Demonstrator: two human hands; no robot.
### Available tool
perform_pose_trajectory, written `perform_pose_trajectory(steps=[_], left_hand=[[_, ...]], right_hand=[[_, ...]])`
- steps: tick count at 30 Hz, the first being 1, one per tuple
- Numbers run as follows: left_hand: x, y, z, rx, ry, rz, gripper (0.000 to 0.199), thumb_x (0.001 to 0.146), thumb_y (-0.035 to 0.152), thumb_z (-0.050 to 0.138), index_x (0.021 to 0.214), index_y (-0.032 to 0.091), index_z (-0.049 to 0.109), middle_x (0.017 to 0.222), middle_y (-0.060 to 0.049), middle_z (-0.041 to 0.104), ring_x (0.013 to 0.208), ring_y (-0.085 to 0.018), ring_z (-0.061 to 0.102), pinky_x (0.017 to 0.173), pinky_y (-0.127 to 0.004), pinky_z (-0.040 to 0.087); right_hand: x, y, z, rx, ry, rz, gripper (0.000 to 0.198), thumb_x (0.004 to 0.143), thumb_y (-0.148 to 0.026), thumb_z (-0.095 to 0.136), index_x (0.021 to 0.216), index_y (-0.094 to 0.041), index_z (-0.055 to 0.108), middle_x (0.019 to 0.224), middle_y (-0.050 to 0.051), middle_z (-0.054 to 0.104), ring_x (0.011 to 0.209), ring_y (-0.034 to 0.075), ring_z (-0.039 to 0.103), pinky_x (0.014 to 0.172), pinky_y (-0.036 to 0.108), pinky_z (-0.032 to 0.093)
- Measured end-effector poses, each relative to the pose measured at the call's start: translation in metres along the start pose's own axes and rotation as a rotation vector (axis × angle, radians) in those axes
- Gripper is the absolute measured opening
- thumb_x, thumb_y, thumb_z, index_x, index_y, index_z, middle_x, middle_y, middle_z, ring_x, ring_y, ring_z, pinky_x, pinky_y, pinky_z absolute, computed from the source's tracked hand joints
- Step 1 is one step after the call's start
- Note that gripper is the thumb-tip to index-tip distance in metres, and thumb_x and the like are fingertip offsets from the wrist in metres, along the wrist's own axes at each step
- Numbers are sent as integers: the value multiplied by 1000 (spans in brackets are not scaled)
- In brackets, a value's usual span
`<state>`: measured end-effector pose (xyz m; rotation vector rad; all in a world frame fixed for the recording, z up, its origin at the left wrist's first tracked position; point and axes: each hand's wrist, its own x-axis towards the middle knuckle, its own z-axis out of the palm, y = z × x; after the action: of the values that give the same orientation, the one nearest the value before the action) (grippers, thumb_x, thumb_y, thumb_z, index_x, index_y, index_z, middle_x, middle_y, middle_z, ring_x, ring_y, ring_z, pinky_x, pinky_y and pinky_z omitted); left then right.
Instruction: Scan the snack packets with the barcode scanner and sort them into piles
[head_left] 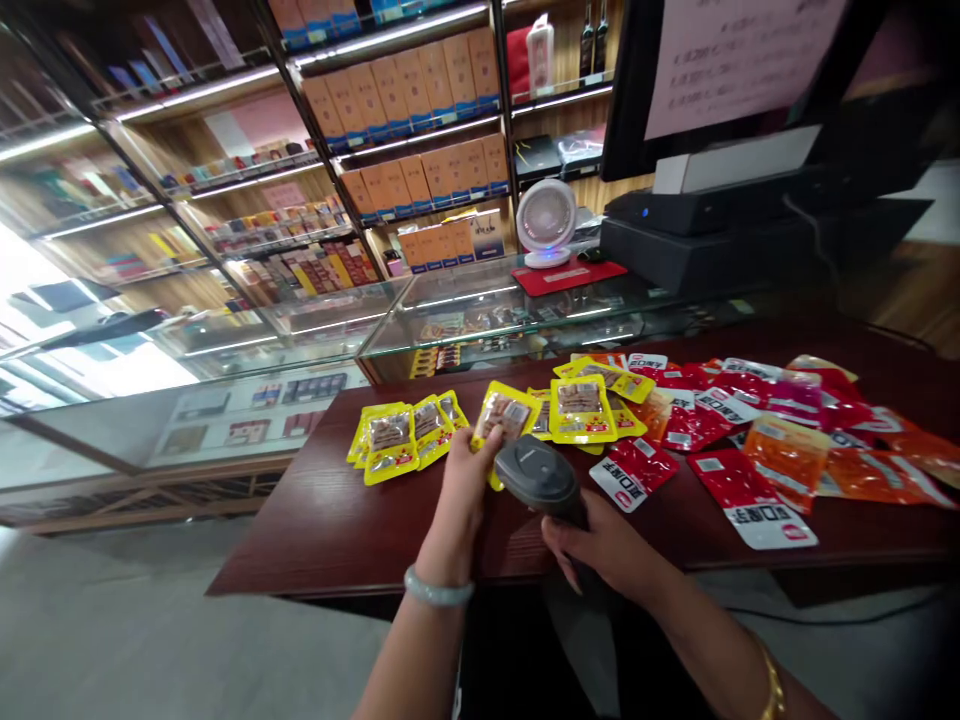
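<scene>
My left hand [474,470] is closed on a yellow snack packet [504,408], its barcode side facing up. In my right hand [600,540] is a dark grey barcode scanner [536,472], its head just right of and below that packet. Left of my left hand lies a small group of yellow snack packets [391,440]. To the right, more yellow packets [581,408] overlap in a loose pile. Beyond them spread several red snack packets [636,468] and orange packets [786,458]. All lie on the dark wooden counter [315,520].
A glass display case [450,300] adjoins the counter's far side, with a small white fan [546,222] and a red mat [568,277] on top. At the right stands a black monitor [630,110] above a dark register unit [675,245]. Stocked shelves [420,130] line the wall.
</scene>
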<state>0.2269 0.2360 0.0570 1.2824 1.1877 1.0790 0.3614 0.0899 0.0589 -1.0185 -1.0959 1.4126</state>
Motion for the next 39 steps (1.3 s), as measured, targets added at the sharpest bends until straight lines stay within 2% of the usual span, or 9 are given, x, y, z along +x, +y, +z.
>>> perform_pose_trajectory(steps=[6, 11, 17, 21, 24, 27, 30, 34, 39], left_hand=[[22, 13, 93, -170, -182, -24, 47, 63, 29, 86, 101, 18, 60, 88, -1, 68, 71, -12, 63, 69, -25, 51], [17, 7, 102, -206, -260, -41, 38, 71, 17, 76, 106, 18, 62, 91, -4, 71, 77, -15, 67, 75, -28, 53], [21, -2, 22, 182, -105, 187, 26, 81, 24, 70, 106, 18, 66, 104, -9, 71, 88, -17, 67, 86, -32, 53], [28, 0, -66, 763, 304, 304, 35, 86, 34, 65, 117, 18, 65, 120, -13, 68, 116, -27, 61, 104, -42, 45], [33, 2, -122, 1072, 593, 87, 57, 88, 53, 60, 130, 14, 58, 135, -21, 61, 132, -37, 51, 108, -50, 39], [40, 2, -155, 1167, 517, -146, 67, 86, 66, 56, 126, 13, 58, 131, -24, 63, 126, -41, 56, 101, -53, 42], [47, 1, -167, 1143, 350, -242, 55, 84, 66, 59, 111, 18, 62, 119, -18, 70, 112, -37, 65, 91, -46, 46], [44, -1, -166, 1085, 247, -149, 34, 87, 51, 62, 103, 21, 63, 105, -10, 74, 97, -27, 70, 74, -32, 46], [17, -4, -168, 979, 159, -53, 52, 80, 42, 69, 126, 21, 58, 87, -3, 74, 84, -22, 70, 65, -26, 42]], right_hand=[[-9, -7, -18, 108, 216, -40, 48, 78, -62, 77, 85, -22, 52, 50, -10, 52, 36, 8, 46, 37, 19, 38], [-8, -7, -26, 128, 258, 3, 51, 75, -65, 79, 90, -21, 56, 50, -9, 52, 36, 9, 46, 36, 20, 40], [3, 15, -22, 118, 150, 76, 51, 79, -64, 76, 98, -21, 56, 52, -10, 54, 33, 9, 47, 34, 19, 39], [7, 20, -16, 114, 96, 94, 47, 82, -61, 76, 98, -22, 54, 55, -10, 54, 36, 7, 47, 35, 18, 39], [9, 19, -10, 122, 67, 104, 49, 81, -60, 77, 98, -22, 52, 57, -10, 55, 37, 7, 47, 35, 17, 39], [14, 20, -2, 113, 38, 111, 53, 79, -63, 77, 101, -23, 51, 57, -10, 55, 35, 7, 47, 34, 18, 39], [19, 23, 5, 70, 16, 116, 55, 77, -66, 77, 97, -22, 52, 55, -9, 54, 34, 8, 47, 33, 19, 39], [22, 22, 12, 28, -22, 108, 54, 76, -68, 76, 90, -22, 51, 53, -9, 54, 35, 8, 47, 34, 19, 40], [23, 12, 18, -4, -30, 114, 53, 76, -67, 76, 88, -22, 50, 55, -9, 54, 36, 7, 47, 35, 19, 41]])
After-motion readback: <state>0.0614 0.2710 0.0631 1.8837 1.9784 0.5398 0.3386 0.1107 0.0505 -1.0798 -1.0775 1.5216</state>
